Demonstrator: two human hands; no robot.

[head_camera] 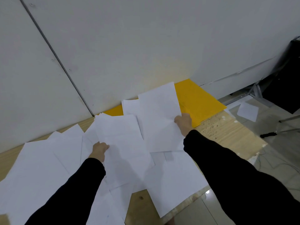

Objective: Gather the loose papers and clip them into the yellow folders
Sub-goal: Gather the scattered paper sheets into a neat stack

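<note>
Gathering is in hand — left hand (99, 149) pinches a sheaf (120, 143), right hand (183, 122) grips a sheet (159, 117), yellow folders (198, 101) lie just beyond the right fingers — so next, I judge, both bundles need squaring together.

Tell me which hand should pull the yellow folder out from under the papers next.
Right, probably. The right hand grips a sheet right beside the exposed part of the yellow folder at the table's far right. The left hand holds another sheet farther left, with paper between it and the folder.
</note>
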